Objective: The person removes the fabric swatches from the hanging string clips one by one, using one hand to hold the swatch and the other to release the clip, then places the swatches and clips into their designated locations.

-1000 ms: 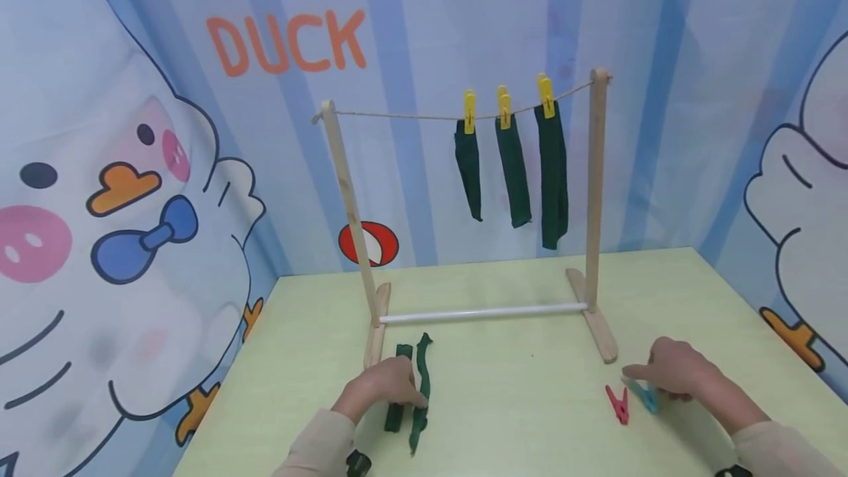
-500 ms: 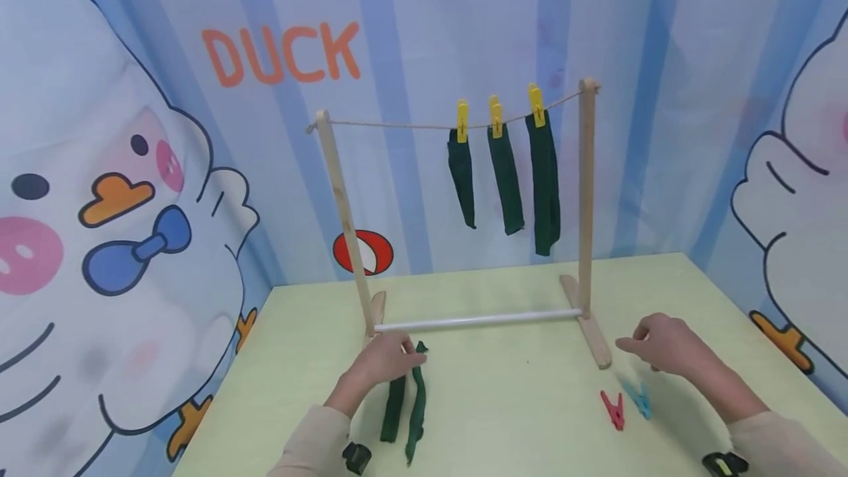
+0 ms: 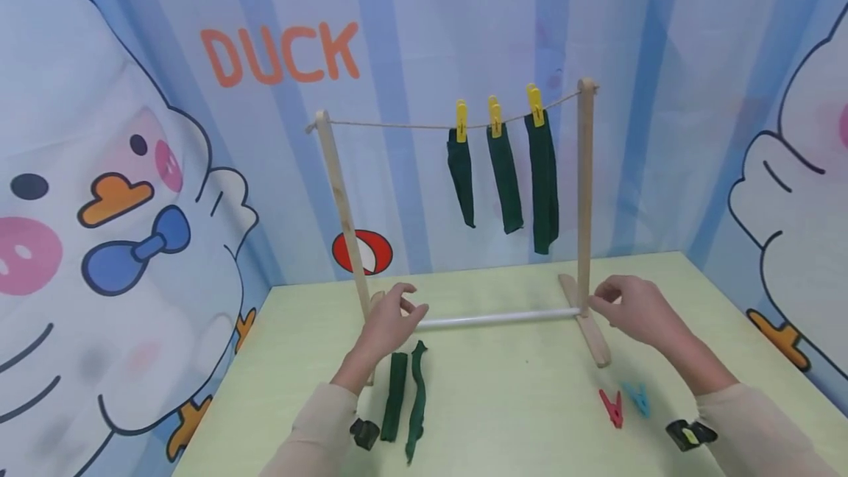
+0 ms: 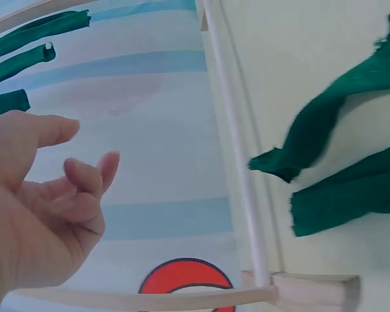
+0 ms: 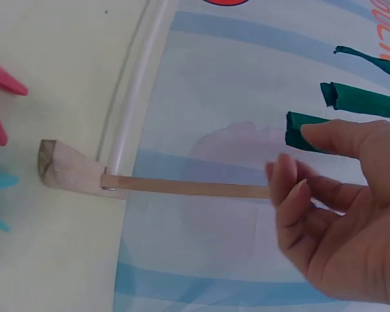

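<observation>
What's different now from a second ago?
The left hand has moved forward and up from over the loose green strips, the right hand from beside the blue clip; neither holds anything. The loose green strips, blue clip, red clip and three hanging green strips stayed put.

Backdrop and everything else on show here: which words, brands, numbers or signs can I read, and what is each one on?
"DUCK": orange capitals on the blue striped backdrop; the right wrist view shows it sideways.
Dark marks on the yellow clothespins: too small to tell whether they are writing.
Pale patch on the black device at the right wrist: too blurred to read.
</observation>
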A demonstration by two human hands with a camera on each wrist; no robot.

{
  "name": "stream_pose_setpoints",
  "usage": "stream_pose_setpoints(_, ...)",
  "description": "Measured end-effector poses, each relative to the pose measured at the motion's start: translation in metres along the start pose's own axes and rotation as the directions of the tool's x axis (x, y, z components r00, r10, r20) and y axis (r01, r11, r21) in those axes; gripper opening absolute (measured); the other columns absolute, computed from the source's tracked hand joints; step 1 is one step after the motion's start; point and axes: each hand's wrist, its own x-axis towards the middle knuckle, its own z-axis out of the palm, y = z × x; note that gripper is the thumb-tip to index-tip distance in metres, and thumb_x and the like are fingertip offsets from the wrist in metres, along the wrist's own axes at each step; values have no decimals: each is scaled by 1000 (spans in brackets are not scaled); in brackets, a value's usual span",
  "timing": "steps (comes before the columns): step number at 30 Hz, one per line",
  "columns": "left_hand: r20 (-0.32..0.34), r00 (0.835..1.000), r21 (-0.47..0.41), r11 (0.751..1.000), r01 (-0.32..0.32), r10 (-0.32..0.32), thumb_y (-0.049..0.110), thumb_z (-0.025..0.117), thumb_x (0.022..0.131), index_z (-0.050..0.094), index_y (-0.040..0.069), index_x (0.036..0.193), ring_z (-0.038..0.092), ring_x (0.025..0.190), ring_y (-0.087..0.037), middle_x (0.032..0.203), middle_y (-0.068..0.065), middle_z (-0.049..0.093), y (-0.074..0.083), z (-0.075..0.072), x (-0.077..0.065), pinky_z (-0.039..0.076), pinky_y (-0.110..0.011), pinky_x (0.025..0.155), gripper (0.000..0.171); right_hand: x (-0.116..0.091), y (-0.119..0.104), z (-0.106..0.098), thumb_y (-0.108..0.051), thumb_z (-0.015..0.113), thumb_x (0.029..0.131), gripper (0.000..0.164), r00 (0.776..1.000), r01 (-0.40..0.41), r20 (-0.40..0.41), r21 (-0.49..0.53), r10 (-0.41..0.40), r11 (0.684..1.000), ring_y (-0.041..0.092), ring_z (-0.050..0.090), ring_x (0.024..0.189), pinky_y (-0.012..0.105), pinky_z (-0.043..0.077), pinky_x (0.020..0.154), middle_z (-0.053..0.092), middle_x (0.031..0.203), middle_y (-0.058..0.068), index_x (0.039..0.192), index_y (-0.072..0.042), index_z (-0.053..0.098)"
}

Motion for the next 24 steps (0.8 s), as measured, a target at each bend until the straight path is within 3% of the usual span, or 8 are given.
stream_pose_setpoints(4, -54, 997, -28, 998, -51, 49, 30, 65, 98, 50, 8, 140, 60, 74, -20, 113, -9, 68, 11, -5, 10, 52, -34, 68, 49, 6, -11, -2, -19, 63, 98, 22, 992, 71, -101, 16, -69, 997, 17, 62, 69, 33, 51, 56, 70, 97, 13, 106, 1, 69)
stream_pose_setpoints(7, -95, 993, -123, 989, -80, 68, 29, 65, 98, 50, 10, 140, 58, 62, -19, 120, -10, 66, 17, -7, 20, 52, -33, 65, 49, 10, -19, -4, -21, 63, 99, 24, 972, 140, -192, 16, -135, 990, 16, 60, 66, 32, 49, 52, 70, 94, 12, 109, 0, 68)
stream_pose_setpoints(12, -161, 981, -274, 950, -152, 110, 27, 66, 98, 53, 12, 138, 59, 63, -23, 123, -7, 64, 24, -11, 32, 51, -31, 58, 44, 19, -37, -4, -18, 65, 98, 22, 897, 297, -348, 18, -272, 955, 16, 60, 64, 28, 47, 49, 67, 87, 8, 113, -2, 68)
stream_pose_setpoints(16, -180, 976, -288, 943, -170, 121, 29, 66, 99, 54, 12, 136, 59, 63, -20, 124, -4, 64, 30, -13, 37, 49, -29, 57, 43, 33, -56, -3, -11, 67, 96, 22, 829, 408, -432, 30, -356, 913, 15, 60, 61, 24, 49, 52, 64, 87, 8, 116, -1, 66)
stream_pose_setpoints(24, -184, 973, -298, 935, -193, 142, 33, 64, 99, 52, 14, 140, 60, 67, -20, 130, -3, 61, 52, -13, 47, 48, -29, 59, 47, 57, -87, -8, -9, 68, 95, 25, 767, 498, -478, 22, -428, 867, 13, 56, 58, 24, 48, 54, 62, 88, 7, 119, -3, 65)
